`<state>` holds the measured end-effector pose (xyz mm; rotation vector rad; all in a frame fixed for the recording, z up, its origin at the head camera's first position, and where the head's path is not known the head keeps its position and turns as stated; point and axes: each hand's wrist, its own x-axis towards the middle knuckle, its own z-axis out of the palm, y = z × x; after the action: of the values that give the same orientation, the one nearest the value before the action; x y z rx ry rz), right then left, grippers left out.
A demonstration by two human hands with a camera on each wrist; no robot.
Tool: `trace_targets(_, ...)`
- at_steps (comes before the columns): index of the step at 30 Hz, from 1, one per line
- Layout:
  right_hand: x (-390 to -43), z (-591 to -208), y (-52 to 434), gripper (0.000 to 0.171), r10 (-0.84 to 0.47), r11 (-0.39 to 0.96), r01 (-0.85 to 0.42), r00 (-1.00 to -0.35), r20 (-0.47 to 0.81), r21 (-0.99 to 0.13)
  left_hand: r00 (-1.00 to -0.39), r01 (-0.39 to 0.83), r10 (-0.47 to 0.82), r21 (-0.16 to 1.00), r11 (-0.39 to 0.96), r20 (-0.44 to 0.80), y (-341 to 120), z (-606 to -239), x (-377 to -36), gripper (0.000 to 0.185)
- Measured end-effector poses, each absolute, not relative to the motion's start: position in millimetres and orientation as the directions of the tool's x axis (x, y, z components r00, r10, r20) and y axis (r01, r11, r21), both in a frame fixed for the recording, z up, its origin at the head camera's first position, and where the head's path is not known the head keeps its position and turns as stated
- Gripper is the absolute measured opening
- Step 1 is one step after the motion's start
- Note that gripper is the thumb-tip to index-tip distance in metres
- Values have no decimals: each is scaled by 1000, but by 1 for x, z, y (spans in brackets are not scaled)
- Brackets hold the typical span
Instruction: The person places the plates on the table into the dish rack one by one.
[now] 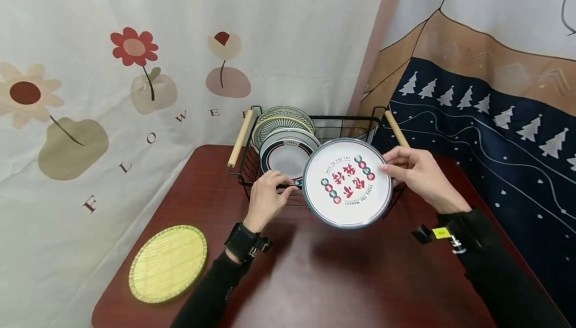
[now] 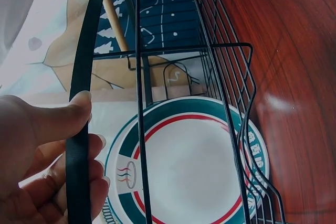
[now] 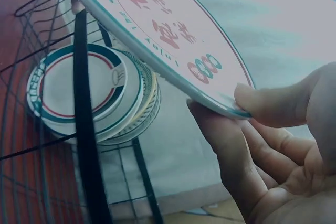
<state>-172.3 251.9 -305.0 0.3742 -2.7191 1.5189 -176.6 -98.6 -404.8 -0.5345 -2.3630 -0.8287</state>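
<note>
My right hand pinches the right edge of a white plate with red characters and a grey-green rim, held tilted in front of a black wire dish rack. In the right wrist view my thumb sits on top of the plate and my fingers lie under it. My left hand grips the front rim of the rack, thumb over the black bar. Several plates stand in the rack, the front one white with green and red rings, seen also in the left wrist view.
The rack has two wooden handles and stands at the back of a dark red table. A round yellow woven mat lies at the table's left front. Printed curtains hang behind and to the right.
</note>
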Motion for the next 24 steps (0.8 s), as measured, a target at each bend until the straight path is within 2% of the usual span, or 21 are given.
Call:
trace_targets(9, -195, -293, 225, 22, -91, 514, -266, -962, 257, -816, -764, 520, 161, 449, 726, 624, -97, -405, -176, 9)
trace_targets(15, -208, -286, 210, 18, -39, 580, -334, -922, 385, -743, -770, 507, 156, 445, 738, 618, -97, -405, -177, 7)
trace_targets(24, -233, -276, 191, 15, -63, 620, -445, -849, 525, -646, -762, 512, 158, 435, 740, 628, -98, -404, -178, 10)
